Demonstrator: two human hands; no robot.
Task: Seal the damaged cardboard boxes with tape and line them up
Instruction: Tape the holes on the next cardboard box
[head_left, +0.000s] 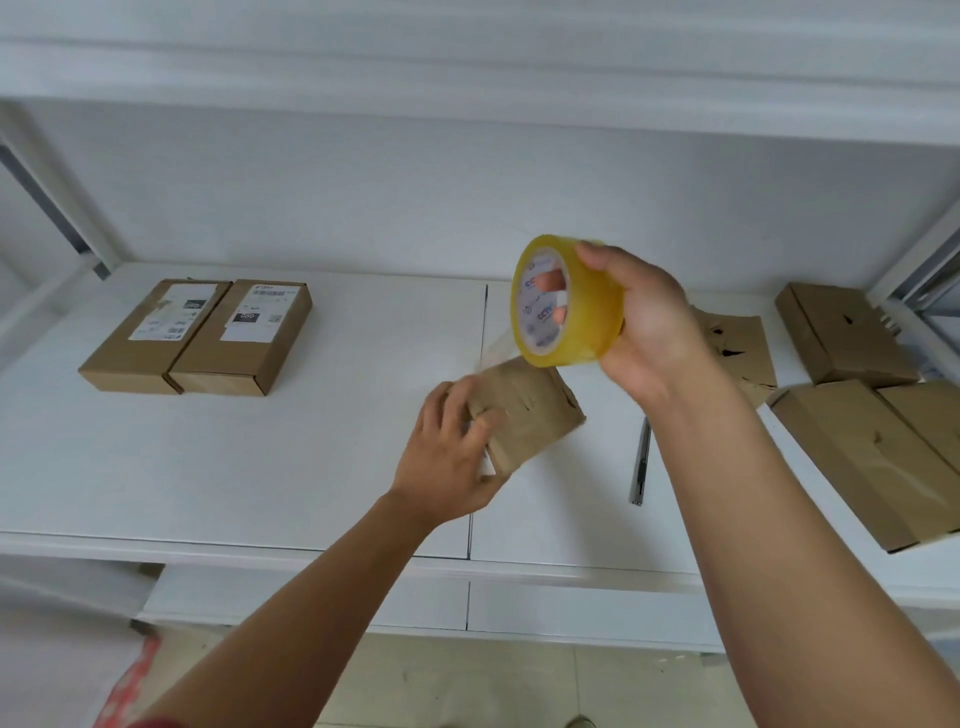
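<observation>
My right hand (647, 325) grips a yellowish roll of clear tape (566, 301) held up above the white shelf (322, 441), fingers through its core. A strip of tape runs down from the roll to a small brown cardboard box (530, 410) at the shelf's middle. My left hand (449, 449) holds that box by its left end, thumb on top. Two labelled boxes (200, 335) lie side by side at the back left.
Several torn cardboard boxes lie at the right: one behind my right wrist (740, 348), one at the far right (844, 332), a larger one in front (878, 462). A utility knife (640, 462) lies on the shelf beside my right forearm. An upper shelf hangs overhead.
</observation>
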